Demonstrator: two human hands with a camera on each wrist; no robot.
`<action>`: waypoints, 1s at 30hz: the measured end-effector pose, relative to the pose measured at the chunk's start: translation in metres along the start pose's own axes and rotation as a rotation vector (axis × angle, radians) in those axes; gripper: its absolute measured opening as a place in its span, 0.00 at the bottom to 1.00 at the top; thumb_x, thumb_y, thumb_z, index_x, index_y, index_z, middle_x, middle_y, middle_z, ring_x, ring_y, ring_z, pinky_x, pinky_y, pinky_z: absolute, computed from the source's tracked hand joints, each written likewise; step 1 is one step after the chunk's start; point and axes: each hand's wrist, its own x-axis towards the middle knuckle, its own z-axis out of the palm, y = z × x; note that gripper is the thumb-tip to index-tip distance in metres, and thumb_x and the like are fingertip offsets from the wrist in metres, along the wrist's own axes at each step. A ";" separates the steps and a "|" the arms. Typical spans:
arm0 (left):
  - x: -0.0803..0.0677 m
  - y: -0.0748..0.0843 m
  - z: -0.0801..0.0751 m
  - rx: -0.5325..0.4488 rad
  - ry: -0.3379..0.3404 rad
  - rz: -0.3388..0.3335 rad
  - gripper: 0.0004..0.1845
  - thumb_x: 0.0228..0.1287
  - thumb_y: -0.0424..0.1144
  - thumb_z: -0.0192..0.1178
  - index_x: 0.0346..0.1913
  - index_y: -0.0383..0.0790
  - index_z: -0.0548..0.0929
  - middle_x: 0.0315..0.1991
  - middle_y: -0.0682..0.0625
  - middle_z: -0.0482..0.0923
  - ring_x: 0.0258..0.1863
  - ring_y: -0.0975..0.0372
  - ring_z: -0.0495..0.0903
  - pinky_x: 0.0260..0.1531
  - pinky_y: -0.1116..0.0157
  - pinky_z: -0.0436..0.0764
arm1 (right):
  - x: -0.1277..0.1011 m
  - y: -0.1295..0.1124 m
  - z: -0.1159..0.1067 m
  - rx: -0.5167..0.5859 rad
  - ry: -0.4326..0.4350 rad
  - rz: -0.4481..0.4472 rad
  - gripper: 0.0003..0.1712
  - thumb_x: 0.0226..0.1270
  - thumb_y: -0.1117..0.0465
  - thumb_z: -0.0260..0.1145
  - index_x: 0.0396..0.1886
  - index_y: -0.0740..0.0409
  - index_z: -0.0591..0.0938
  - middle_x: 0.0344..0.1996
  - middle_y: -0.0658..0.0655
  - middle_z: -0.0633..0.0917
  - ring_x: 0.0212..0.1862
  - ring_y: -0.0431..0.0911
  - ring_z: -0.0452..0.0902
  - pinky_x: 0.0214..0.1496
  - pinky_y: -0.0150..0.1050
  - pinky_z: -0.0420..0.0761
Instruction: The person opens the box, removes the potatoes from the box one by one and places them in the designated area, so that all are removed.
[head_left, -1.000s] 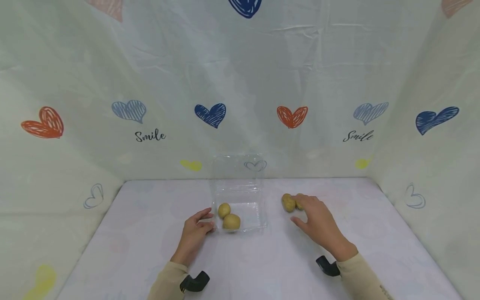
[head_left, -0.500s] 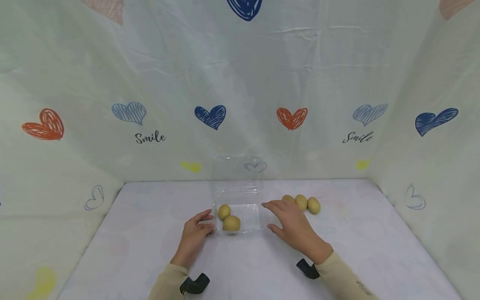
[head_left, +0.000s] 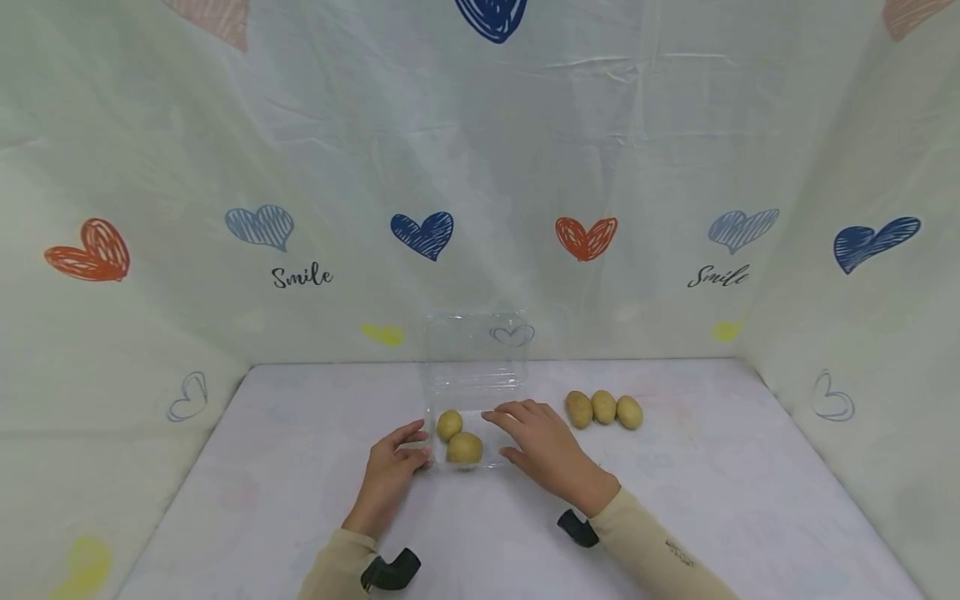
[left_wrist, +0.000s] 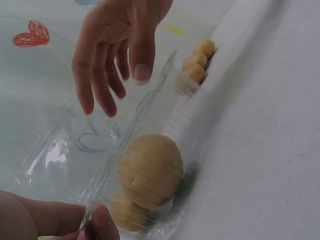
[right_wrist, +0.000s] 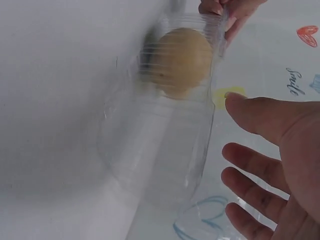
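A clear plastic clamshell box sits mid-table with its lid raised at the back. Inside, on the left, a small potato and a larger potato lie against each other. My left hand pinches the box's left rim between thumb and fingers, as the left wrist view shows closely. Over the right part of the box is my right hand, fingers spread and loosely bent, with nothing in its grasp. The right wrist view shows its thumb apart from the fingers, near the rim.
Three potatoes lie in a row on the table to the right of the box. Behind the white-covered table hangs a pale curtain printed with hearts. A black wrist mount sits at each sleeve.
My right hand has moved left from the potatoes on the right to over the box, uncovering all three in the row. The left hand has stayed at the box's left rim.
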 end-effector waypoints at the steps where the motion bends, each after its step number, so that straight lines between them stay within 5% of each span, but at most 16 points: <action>1: 0.000 0.000 0.000 -0.001 -0.001 0.002 0.27 0.70 0.19 0.60 0.72 0.21 0.72 0.61 0.30 0.76 0.37 0.64 0.80 0.37 0.72 0.85 | 0.002 -0.001 0.001 0.000 -0.009 -0.003 0.35 0.58 0.62 0.84 0.66 0.52 0.82 0.58 0.52 0.86 0.58 0.50 0.81 0.61 0.48 0.82; 12: 0.001 -0.003 -0.001 -0.006 -0.003 0.018 0.27 0.69 0.18 0.60 0.71 0.20 0.72 0.60 0.30 0.76 0.37 0.65 0.80 0.36 0.72 0.85 | 0.019 -0.002 0.014 0.005 -0.124 -0.028 0.36 0.57 0.61 0.84 0.66 0.49 0.82 0.59 0.50 0.84 0.61 0.48 0.79 0.64 0.48 0.82; 22: 0.002 -0.003 0.000 0.029 0.002 0.012 0.27 0.70 0.20 0.61 0.71 0.22 0.73 0.60 0.31 0.76 0.38 0.64 0.82 0.38 0.70 0.87 | 0.030 0.008 0.017 0.041 -0.197 -0.206 0.34 0.58 0.62 0.84 0.65 0.49 0.83 0.62 0.50 0.84 0.65 0.47 0.78 0.70 0.43 0.79; 30: 0.001 -0.003 -0.001 0.011 -0.005 0.016 0.27 0.70 0.20 0.60 0.71 0.21 0.72 0.60 0.31 0.76 0.39 0.64 0.81 0.38 0.70 0.86 | 0.039 0.010 0.022 0.063 -0.253 -0.266 0.29 0.59 0.62 0.83 0.62 0.45 0.87 0.59 0.48 0.86 0.62 0.45 0.80 0.69 0.40 0.80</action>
